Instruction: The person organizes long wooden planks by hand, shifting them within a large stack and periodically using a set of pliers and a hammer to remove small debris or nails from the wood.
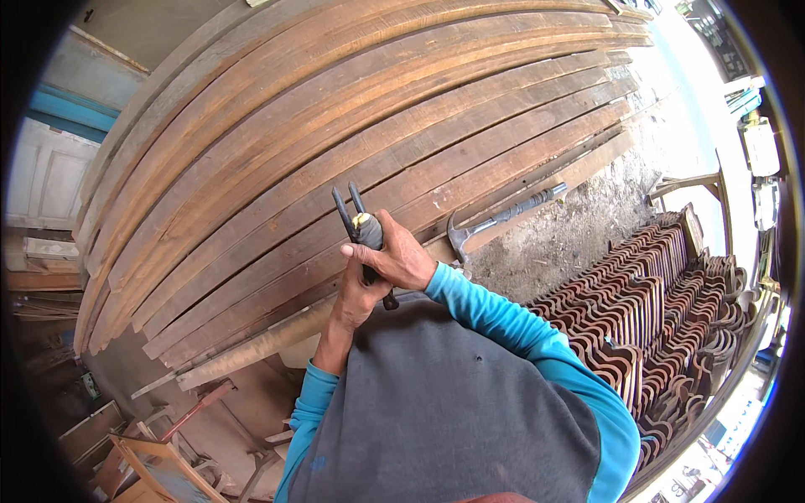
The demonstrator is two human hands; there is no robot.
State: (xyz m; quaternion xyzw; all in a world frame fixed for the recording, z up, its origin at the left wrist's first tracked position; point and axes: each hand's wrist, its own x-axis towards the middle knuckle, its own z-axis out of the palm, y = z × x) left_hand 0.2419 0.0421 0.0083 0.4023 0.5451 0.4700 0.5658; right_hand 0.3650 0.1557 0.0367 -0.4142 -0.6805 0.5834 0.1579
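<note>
My right hand (402, 255) is closed around the grey wrapped part of a two-pronged dark tool (344, 215), in front of my chest. Two dark, pointed prongs stick out beyond my fingers, with a bit of yellow at their base; I cannot tell if they are one piece. Below it, my left hand (355, 300) grips the same tool, its thumb lying across the right hand. A dark rounded end shows under the hands. To the right, a claw hammer (501, 220) with a wrapped handle lies by the nearest plank's edge, touched by neither hand.
Long brown wooden planks (335, 117) lie side by side ahead of me. Stacked wavy roof tiles (620, 327) stand on the right beside rough grey ground (549, 256). At lower left are a wooden frame (168, 469) and a red-handled tool (198, 411).
</note>
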